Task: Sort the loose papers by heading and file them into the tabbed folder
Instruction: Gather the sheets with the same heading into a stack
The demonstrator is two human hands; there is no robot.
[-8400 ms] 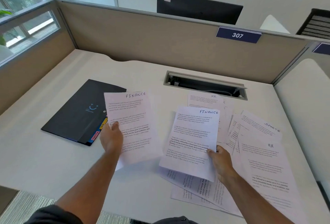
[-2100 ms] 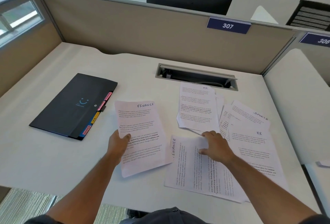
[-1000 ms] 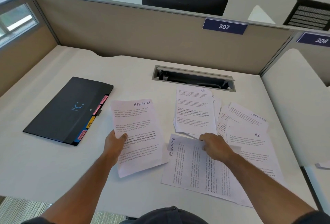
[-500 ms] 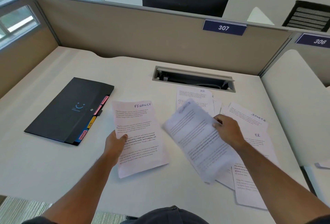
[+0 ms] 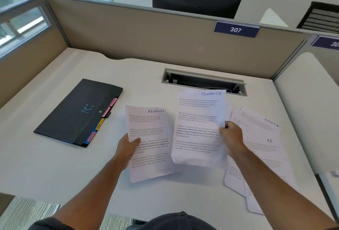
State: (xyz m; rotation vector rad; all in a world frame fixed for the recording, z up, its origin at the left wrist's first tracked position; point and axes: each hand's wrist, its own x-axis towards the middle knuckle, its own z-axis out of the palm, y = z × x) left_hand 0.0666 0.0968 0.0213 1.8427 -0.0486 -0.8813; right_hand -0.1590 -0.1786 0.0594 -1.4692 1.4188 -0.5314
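My left hand [image 5: 128,147] grips the left edge of a sheet headed FINANCE [image 5: 152,138], which rests low over the desk. My right hand [image 5: 232,138] pinches the right edge of a second FINANCE sheet [image 5: 200,127], held upright above the desk beside the first. The black tabbed folder [image 5: 77,112] lies closed at the left, its coloured tabs poking out along its right side. Loose papers lie at the right, among them one headed SPORTS [image 5: 260,121] and one headed HR [image 5: 264,149]; others are partly hidden under my right arm.
A white desk [image 5: 45,165] sits inside tan partition walls [image 5: 165,42]. An open cable slot [image 5: 203,81] lies behind the papers. A rounded white desk section [image 5: 308,110] adjoins at the right. A dark monitor [image 5: 196,0] stands beyond the partition.
My right hand picked up the sideways FINANCE sheet from the right pile, turned it upright and brought it beside the sheet in my left hand. My left hand kept its grip.
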